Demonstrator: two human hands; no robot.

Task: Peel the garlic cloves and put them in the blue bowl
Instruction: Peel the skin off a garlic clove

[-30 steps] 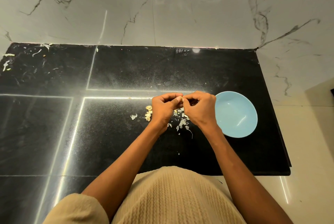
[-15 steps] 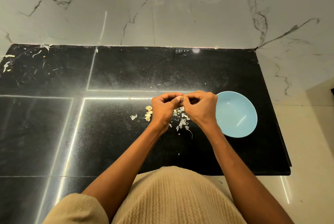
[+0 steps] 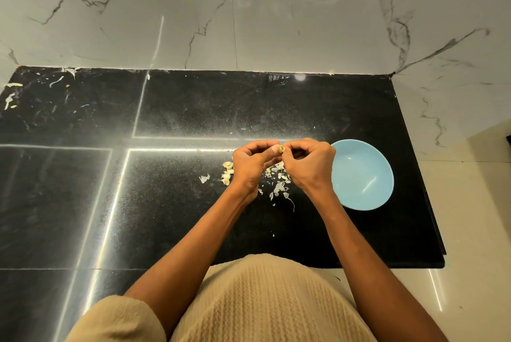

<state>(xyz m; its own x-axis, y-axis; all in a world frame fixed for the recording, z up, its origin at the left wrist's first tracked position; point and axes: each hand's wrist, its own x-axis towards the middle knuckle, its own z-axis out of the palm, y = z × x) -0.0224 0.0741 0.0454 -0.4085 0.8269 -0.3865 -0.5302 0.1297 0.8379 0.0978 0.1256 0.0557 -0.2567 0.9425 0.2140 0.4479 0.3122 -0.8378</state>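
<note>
Two hands (image 3: 282, 167) hiding most of clove (image 3: 281, 148)

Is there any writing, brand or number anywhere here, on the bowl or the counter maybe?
None: no text can be read.
The blue bowl is plain.
The black counter shows only light streaks and garlic peels.
The marble wall has only grey veins.

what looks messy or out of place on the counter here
Papery garlic skins lie scattered on the black counter under both hands, expected from peeling. Odder are pale scraps strewn at the far left corner. The blue bowl sits upright and looks empty.
</note>
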